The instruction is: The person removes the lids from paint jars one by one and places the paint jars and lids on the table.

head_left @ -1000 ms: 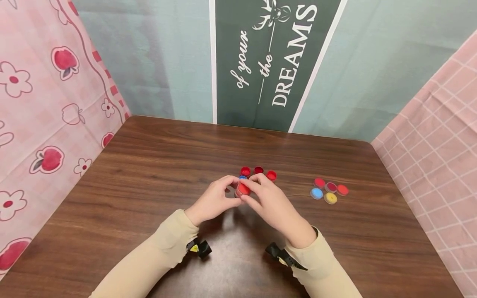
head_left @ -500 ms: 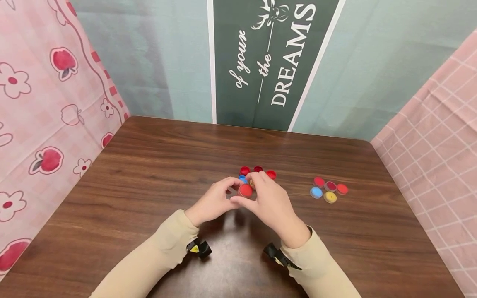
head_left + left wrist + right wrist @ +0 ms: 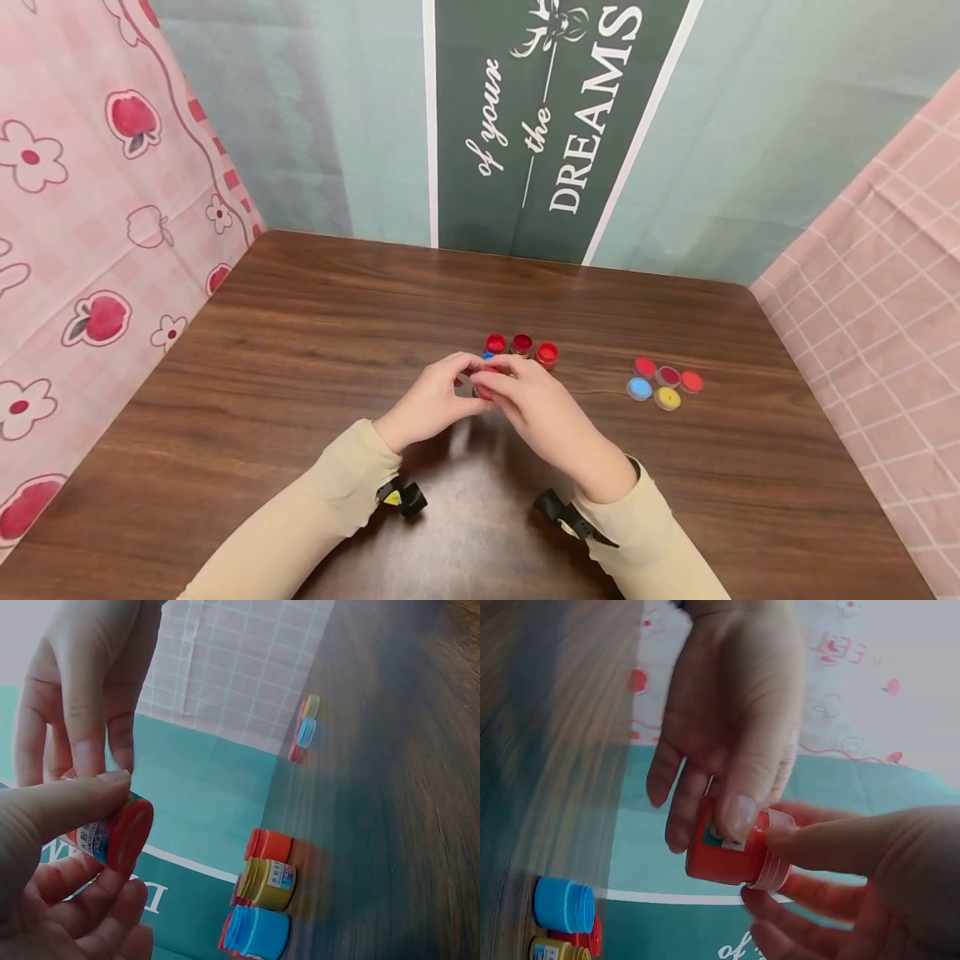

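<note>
A small red paint jar point(image 3: 718, 859) with a clear-rimmed screw lid point(image 3: 774, 862) is held up above the table between both hands. My left hand point(image 3: 435, 398) grips the jar's body between thumb and fingers. From the other side, my right hand point(image 3: 551, 408) pinches the lid, its fingers covering most of the red top in the head view. Just beyond the hands stand lidless paint jars: a bright red one point(image 3: 495, 343), a dark red one point(image 3: 522, 343) and an orange-red one point(image 3: 547, 356). A blue jar point(image 3: 259, 931) and a yellow jar point(image 3: 268, 883) are mostly hidden by the hands in the head view.
To the right on the brown wooden table point(image 3: 315, 333) lie several loose lids, among them a blue lid point(image 3: 639, 388), a yellow lid point(image 3: 667, 398) and a dark red lid point(image 3: 668, 377). Patterned cloths hang round the table's back and sides.
Half a second ago my right fingers were spread away from the lid, leaving its red top showing. Now they have closed over it again. My left hand stays in place with the jar.
</note>
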